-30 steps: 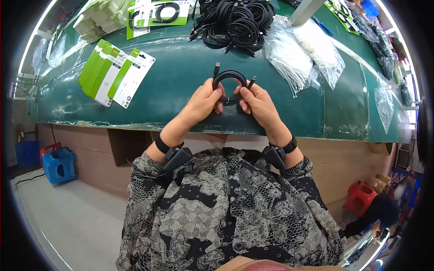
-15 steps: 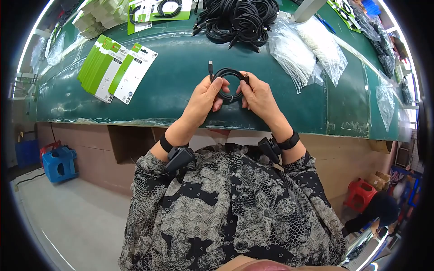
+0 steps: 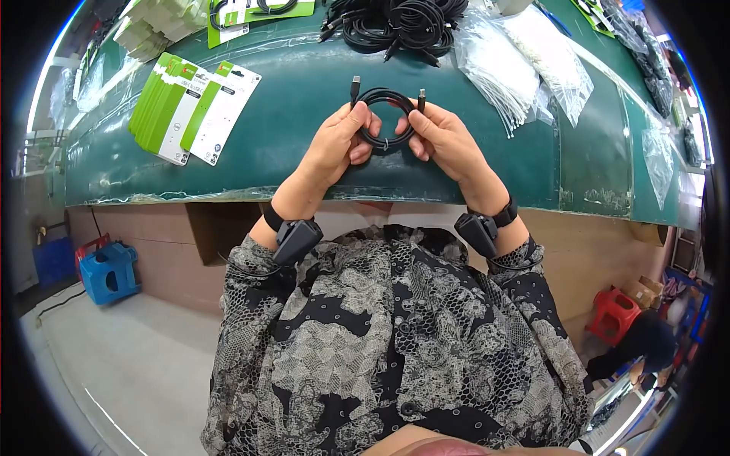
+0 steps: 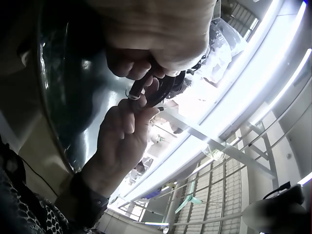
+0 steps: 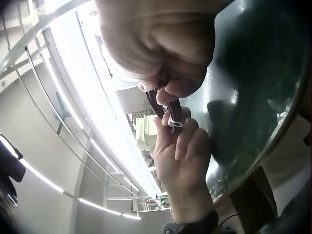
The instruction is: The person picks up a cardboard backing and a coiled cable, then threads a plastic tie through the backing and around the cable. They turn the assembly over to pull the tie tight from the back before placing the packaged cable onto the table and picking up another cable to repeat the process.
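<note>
Both hands hold a coiled black USB cable point(image 3: 376, 140) over the near part of the table. My left hand point(image 3: 334, 144) pinches the left side of the ring, thumb on top. On the right side, my right hand point(image 3: 450, 143) grips it in the same way. A metal-tipped plug point(image 3: 356, 83) sticks up at the left, and a second plug point(image 3: 422, 97) stands up beside the right thumb. A small tie point(image 3: 385, 144) binds the coil at its near side. In both wrist views the fingers partly hide the cable.
To the left lie green-and-white packaging cards point(image 3: 169, 110). A heap of black cables point(image 3: 407, 30) is at the back. Bags of white cable ties point(image 3: 502, 76) lie at right. The table's front edge point(image 3: 251, 194) runs just before the body.
Both hands have shifted slightly farther from the table edge with the coil. The right plug, angled outward first and then mostly covered by the right hand, now shows upright.
</note>
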A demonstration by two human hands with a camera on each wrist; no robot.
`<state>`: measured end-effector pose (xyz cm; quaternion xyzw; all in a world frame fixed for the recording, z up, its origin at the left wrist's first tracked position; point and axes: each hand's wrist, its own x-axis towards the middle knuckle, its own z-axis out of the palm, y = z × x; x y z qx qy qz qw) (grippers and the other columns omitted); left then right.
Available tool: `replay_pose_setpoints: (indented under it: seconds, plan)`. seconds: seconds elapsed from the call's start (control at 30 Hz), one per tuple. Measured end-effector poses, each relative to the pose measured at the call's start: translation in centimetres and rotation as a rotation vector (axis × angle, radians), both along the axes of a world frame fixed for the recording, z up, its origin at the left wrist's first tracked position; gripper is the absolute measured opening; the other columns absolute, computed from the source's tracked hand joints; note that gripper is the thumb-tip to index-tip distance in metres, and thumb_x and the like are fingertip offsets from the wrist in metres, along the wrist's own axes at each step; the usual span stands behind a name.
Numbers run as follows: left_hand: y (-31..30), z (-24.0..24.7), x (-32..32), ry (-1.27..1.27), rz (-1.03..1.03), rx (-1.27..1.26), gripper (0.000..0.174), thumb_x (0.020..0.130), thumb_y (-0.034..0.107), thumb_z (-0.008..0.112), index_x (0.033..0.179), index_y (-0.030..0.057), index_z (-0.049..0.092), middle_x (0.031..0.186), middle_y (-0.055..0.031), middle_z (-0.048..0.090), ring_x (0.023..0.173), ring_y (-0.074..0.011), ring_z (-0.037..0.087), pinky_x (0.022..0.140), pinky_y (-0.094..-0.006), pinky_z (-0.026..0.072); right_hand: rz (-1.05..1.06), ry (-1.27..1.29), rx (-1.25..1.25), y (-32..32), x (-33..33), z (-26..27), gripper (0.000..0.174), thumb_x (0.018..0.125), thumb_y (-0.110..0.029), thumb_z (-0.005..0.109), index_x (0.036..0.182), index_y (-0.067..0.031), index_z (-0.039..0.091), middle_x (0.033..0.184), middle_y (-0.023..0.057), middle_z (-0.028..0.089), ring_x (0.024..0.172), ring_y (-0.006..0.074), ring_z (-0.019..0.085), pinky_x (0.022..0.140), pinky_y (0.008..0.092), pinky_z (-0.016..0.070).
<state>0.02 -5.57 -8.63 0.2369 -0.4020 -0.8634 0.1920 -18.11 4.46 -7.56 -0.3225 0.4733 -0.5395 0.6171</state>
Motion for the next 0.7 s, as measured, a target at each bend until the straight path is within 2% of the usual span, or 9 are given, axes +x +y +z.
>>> replay_pose_setpoints:
  seconds: [0.33, 0.53, 0.63, 0.7]
  plan:
    - [0.5, -0.3, 0.0, 0.08, 0.104, 0.054, 0.036, 0.1, 0.038, 0.038, 0.09, 0.005, 0.048, 0.081, -0.0051, 0.052, 0.047, -0.0084, 0.039, 0.044, -0.022, 0.0335, -0.059, -0.158, 0.029, -0.2, 0.8, 0.6, 0.042, 0.101, -0.031, 0.037, 0.121, 0.0032, 0.051, 0.087, 0.009, 0.063, 0.059, 0.0104, 0.059, 0.049, 0.0203, 0.0479]
    - [0.5, -0.5, -0.4, -0.029, 0.105, -0.004, 0.036, 0.1, 0.037, 0.038, 0.089, 0.0041, 0.049, 0.077, -0.0041, 0.051, 0.046, -0.0081, 0.039, 0.043, -0.0224, 0.0335, -0.073, -0.124, 0.074, -0.1, 0.6, 0.3, 0.043, 0.101, -0.033, 0.035, 0.119, 0.0028, 0.052, 0.085, 0.0102, 0.064, 0.054, 0.0099, 0.058, 0.046, 0.0199, 0.0469]
    - [0.2, -0.9, -0.4, -0.153, -0.083, -0.209, 0.035, 0.101, 0.035, 0.038, 0.088, 0.0032, 0.048, 0.074, -0.0035, 0.048, 0.048, -0.0083, 0.038, 0.044, -0.0223, 0.0331, -0.088, -0.084, 0.053, 0.0, 0.3, 0.1, 0.045, 0.101, -0.034, 0.035, 0.119, 0.0028, 0.052, 0.083, 0.0104, 0.064, 0.05, 0.0092, 0.056, 0.043, 0.0185, 0.0447]
    - [0.4, -0.8, -0.5, -0.127, -0.053, -0.174, 0.035, 0.1, 0.034, 0.039, 0.088, 0.0033, 0.048, 0.069, -0.0024, 0.047, 0.047, -0.0078, 0.038, 0.044, -0.0221, 0.0328, -0.074, -0.055, 0.018, -0.2, -0.4, 0.1, 0.046, 0.101, -0.036, 0.035, 0.118, 0.0026, 0.053, 0.079, 0.0097, 0.064, 0.045, 0.0079, 0.052, 0.041, 0.0173, 0.0414]
